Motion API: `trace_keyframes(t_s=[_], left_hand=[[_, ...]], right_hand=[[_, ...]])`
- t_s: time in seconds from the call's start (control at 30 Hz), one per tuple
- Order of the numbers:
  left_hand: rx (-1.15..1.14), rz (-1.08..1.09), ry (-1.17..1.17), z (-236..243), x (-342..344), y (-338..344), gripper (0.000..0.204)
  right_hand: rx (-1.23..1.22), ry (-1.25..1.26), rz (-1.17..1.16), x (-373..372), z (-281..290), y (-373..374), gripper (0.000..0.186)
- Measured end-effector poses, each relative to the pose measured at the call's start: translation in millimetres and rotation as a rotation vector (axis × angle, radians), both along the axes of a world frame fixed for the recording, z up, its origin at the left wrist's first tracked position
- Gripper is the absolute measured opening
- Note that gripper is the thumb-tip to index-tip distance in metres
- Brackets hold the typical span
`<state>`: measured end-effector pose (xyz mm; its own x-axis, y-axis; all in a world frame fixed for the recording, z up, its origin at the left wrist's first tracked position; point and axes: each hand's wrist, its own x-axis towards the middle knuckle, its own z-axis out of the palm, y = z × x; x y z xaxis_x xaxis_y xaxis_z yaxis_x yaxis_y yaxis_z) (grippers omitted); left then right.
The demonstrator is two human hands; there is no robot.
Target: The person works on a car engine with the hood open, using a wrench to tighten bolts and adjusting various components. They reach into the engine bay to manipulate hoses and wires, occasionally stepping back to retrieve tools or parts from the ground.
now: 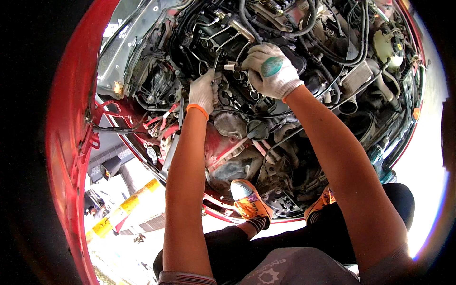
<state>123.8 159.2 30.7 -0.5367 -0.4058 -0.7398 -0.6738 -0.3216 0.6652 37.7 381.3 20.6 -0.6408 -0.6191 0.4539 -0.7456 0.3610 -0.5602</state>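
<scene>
Both my hands wear white knit gloves with orange cuffs and work over the middle of an open car engine (232,45). My left hand (203,90) is closed beside the thin metal fuel pipes; a slim metal rod (216,62) rises from its fingertips, and I cannot tell whether it is a tool or a pipe. My right hand (273,71), with a green patch on the back of its glove, is closed round a dark tool with a pale end (232,67) that points toward my left hand. Its fingers hide the rest of this tool. A metal fuel rail (236,26) lies just beyond.
Black corrugated hoses (289,33) loop over the engine at the far side. A pale plastic reservoir (387,47) stands at the right. The red bonnet or body panel (71,142) curves along the left. My orange shoes (249,202) rest inside the bay's near edge.
</scene>
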Motion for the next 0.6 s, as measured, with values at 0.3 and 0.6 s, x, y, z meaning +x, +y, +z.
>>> trace_keyframes(t_s=[0.3,0.6], left_hand=[[-0.182,-0.021,-0.045,8,-8,8,0.034],[-1.602,-0.690,-0.005,-52,4,-8,0.021]], right_hand=[[0.025,0.015,0.002,-1,-1,1,0.019],[0.004,0.003,0.022,-2,0,-1,0.017]])
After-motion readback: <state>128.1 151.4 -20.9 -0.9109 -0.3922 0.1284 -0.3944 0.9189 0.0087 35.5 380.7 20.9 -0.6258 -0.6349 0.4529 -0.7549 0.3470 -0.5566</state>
